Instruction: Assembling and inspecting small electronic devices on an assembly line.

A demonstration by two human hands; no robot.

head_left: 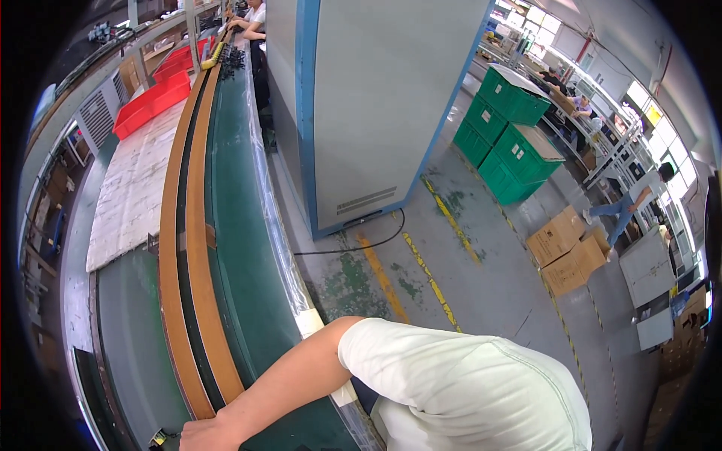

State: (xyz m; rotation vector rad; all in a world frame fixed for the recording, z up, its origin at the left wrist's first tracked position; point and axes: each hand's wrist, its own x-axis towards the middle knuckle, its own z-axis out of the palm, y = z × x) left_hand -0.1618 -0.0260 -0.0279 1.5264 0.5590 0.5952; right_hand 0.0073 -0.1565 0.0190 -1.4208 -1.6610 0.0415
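At the lower edge, my right hand reaches over the near end of the brown rails, which have a dark slot running between them. Its fingers look curled closed, but the frame edge cuts them off and I cannot make out what they hold. Just left of the hand lies a small yellow-and-black part, only partly in view. My bare forearm crosses the green belt surface beside the rails. My left hand is out of view.
Red trays rest on a whitish board to the left. A tall grey-and-blue cabinet stands beyond the line. Green crates and cardboard boxes sit on the floor. Other people work at the far end and at right.
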